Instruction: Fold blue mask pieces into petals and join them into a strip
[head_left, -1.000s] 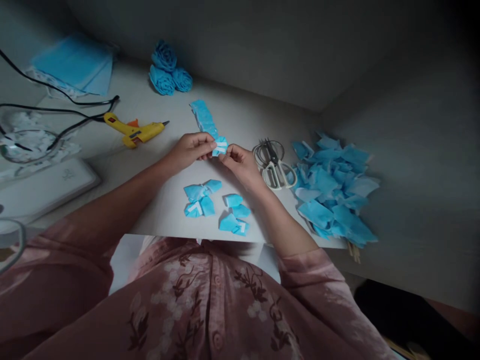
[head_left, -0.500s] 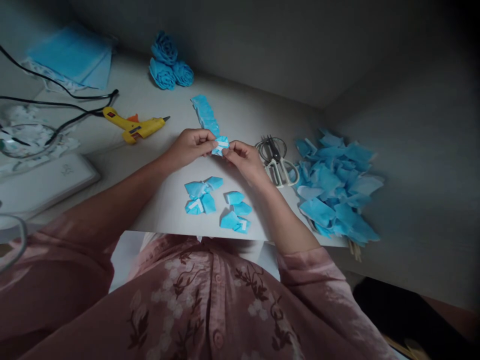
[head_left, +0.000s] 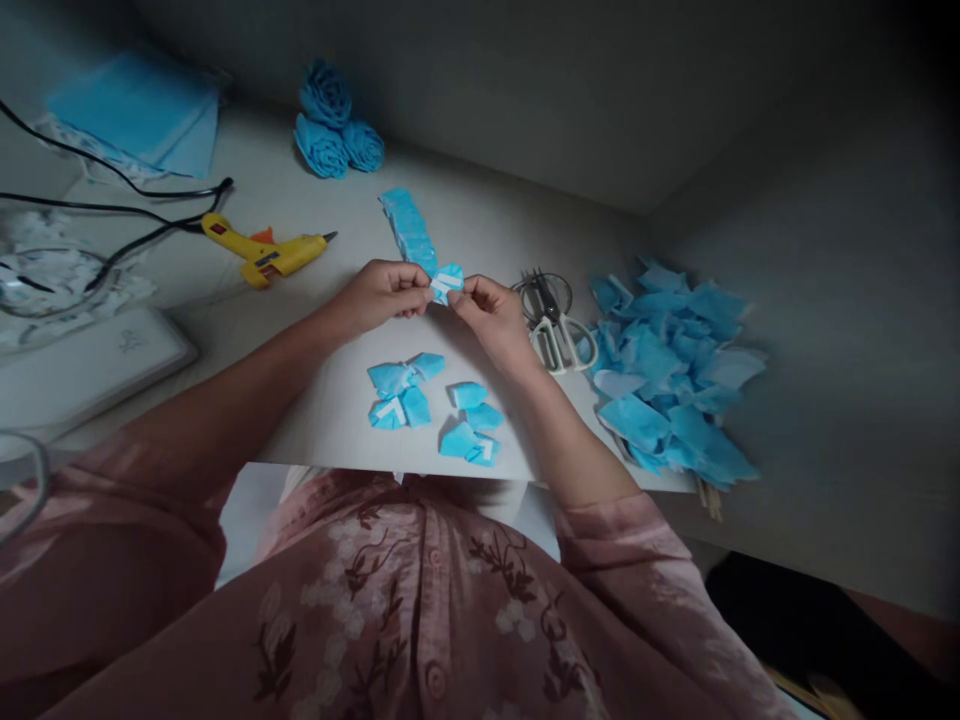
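Note:
A small folded blue piece (head_left: 448,281) with a white strip is pinched between my two hands over the table. My left hand (head_left: 390,291) grips its left edge between thumb and fingers. On its right edge, my right hand (head_left: 486,306) has thumb and fingers closed. Just behind the hands lies a pleated blue strip (head_left: 407,225). Nearer the front edge rest several small folded blue pieces, in a left group (head_left: 388,379) and a right group (head_left: 469,438); some show white strips.
Scissors (head_left: 555,330) lie right of my hands, beside a large blue petal pile (head_left: 667,365). A yellow glue gun (head_left: 270,257) with black cable lies left. Farther back are blue rosettes (head_left: 322,148) and stacked blue sheets (head_left: 139,115). A white box (head_left: 97,370) sits left.
The blue piece between my hands has shifted slightly right and turned, its white strip now more slanted. My left fingers have moved a little on it.

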